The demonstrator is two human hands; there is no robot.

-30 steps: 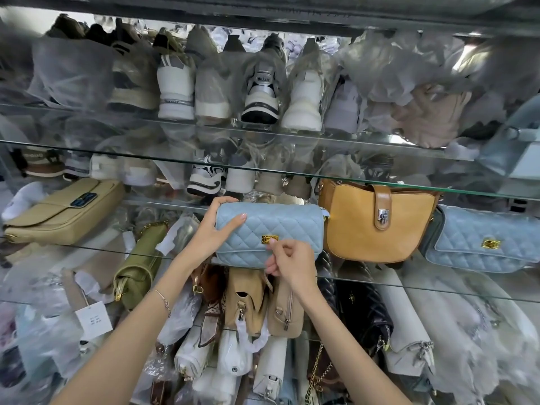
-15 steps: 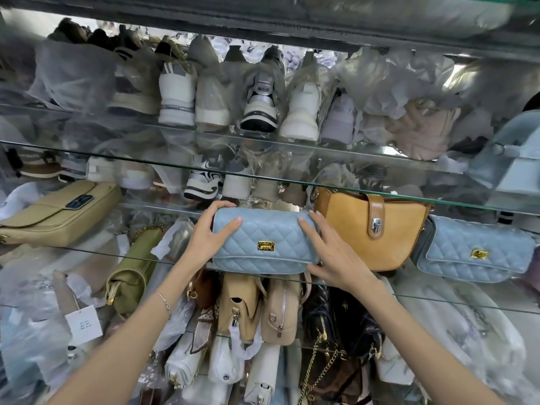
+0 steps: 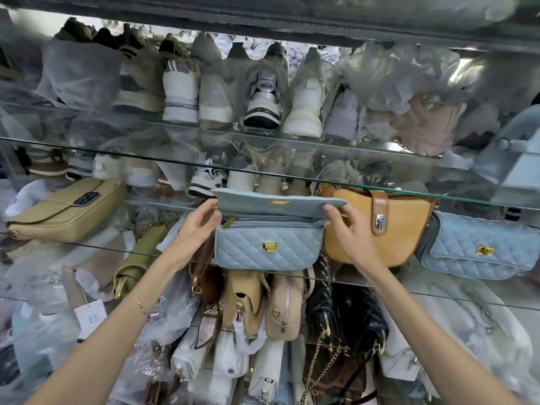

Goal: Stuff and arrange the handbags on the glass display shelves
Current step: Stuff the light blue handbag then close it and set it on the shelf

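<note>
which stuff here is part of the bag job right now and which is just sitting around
In the job: blue quilted bag, flap lifted; left hand and right hand on the flap's ends; glass shelf.

Lying about: tan bag, second blue bag, beige bag, sneakers.

Both hands lifting blue quilted handbag (image 3: 267,249) flap (zip visible), mustard bag (image 3: 400,229) beside, glass shelf (image 3: 438,296)
</note>
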